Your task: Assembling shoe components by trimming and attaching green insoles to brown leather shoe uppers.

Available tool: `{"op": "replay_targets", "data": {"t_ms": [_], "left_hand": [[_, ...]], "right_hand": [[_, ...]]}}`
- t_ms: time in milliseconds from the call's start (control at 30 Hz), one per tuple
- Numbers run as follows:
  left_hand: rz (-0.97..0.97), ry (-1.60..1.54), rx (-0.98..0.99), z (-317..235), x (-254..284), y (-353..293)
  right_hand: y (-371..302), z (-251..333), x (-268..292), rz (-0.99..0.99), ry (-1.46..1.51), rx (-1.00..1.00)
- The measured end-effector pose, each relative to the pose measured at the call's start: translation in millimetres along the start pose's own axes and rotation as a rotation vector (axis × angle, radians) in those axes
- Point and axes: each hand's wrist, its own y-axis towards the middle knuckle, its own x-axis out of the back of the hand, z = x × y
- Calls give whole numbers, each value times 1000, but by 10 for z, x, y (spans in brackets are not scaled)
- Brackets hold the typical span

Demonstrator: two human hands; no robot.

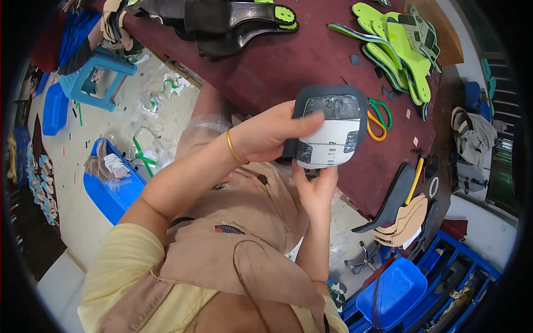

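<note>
Over the near edge of the dark red table (316,61), both my hands hold a rounded shoe part, white and grey with a dark foam-like rim (327,147). My left hand (269,133), with a gold bangle on its wrist, grips the part's left side, thumb across the front and fingers hidden behind. From below, my right hand (316,191) pinches the lower edge. Just right of the part lie scissors with green and orange handles (387,109).
Lime-green sole-shaped pieces (413,69) are heaped at the far right. Glossy black moulded parts (216,16) lie at the far side. Beige sole pieces (405,219) hang over the right edge. A blue stool (94,61) and blue bins (114,191) stand on the scrap-strewn floor.
</note>
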Motion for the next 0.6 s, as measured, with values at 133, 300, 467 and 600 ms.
{"op": "replay_targets", "data": {"t_ms": [133, 300, 467, 600], "left_hand": [[-41, 166, 49, -124, 71, 77], [-2, 6, 159, -342, 196, 155], [22, -175, 306, -353, 187, 259], [-11, -94, 332, -428, 225, 285]], "right_hand": [[56, -72, 127, 166, -38, 77], [262, -119, 495, 77, 364, -5], [464, -164, 474, 519, 674, -88], [478, -132, 349, 491, 840, -134]]}}
